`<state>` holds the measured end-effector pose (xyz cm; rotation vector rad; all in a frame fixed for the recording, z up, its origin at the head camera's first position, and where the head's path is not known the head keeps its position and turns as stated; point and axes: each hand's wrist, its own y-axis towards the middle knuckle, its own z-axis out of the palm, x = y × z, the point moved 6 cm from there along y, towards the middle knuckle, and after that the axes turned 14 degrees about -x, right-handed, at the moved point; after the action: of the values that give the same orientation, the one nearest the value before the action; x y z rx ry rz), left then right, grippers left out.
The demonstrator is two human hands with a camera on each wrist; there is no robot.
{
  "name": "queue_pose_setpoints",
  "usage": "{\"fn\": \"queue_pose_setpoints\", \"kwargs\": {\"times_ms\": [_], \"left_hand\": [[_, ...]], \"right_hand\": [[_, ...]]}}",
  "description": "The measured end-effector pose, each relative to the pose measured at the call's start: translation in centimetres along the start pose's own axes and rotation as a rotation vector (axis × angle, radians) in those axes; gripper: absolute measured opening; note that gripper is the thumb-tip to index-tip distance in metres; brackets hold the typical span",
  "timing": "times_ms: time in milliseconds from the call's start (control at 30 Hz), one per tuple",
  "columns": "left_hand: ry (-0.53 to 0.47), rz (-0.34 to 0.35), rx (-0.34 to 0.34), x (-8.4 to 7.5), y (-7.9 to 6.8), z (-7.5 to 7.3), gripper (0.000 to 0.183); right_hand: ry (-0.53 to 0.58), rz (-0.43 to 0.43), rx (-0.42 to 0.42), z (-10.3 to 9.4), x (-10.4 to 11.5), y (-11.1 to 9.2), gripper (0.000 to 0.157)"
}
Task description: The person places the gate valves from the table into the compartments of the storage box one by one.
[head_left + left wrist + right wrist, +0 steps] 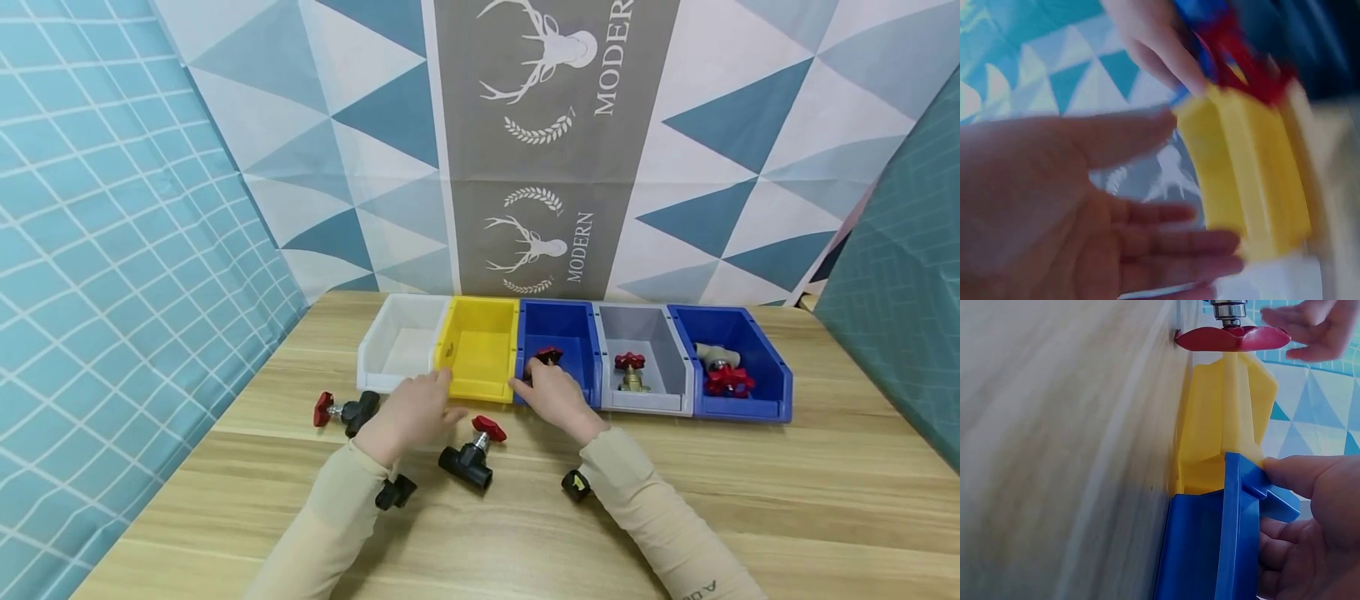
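My right hand (561, 398) reaches over the front of the middle blue bin (573, 321), beside a red-handled valve (550, 355) lying inside. In the right wrist view its thumb touches the corner where the yellow bin (1244, 419) meets the blue bin (1241, 544). The other fingers curl behind the blue front wall, and what they hold is hidden. My left hand (411, 412) hovers before the white bin (375, 382) and yellow bin; its fingers extend with nothing between them in the left wrist view. Between the hands, a black tee valve with a red handwheel (472, 462) lies on the table.
Another red-handled black valve (352, 412) and a black fitting (395, 492) lie around the left arm. A black piece (576, 485) is partly behind the right sleeve. The grey bin holds a brass valve (632, 375); the far-right blue bin holds red-handled valves (727, 381).
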<state>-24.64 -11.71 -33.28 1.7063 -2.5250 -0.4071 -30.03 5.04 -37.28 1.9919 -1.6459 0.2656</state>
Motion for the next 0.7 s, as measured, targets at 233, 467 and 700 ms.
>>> {"fn": "queue_pose_setpoints", "kwargs": {"times_ms": [233, 467, 700], "left_hand": [[-0.227, 0.173, 0.263, -3.0, -1.0, 0.7, 0.03], [-0.202, 0.281, 0.328, -3.8, -1.8, 0.8, 0.03], [-0.169, 0.247, 0.38, -3.9, -2.1, 1.4, 0.038]], "right_hand": [[-0.016, -0.01, -0.009, 0.0, -0.1, 0.0, 0.032], [-0.015, -0.012, -0.001, 0.1, -0.1, 0.0, 0.031], [-0.029, -0.018, -0.008, 0.0, 0.0, 0.0, 0.032]]}}
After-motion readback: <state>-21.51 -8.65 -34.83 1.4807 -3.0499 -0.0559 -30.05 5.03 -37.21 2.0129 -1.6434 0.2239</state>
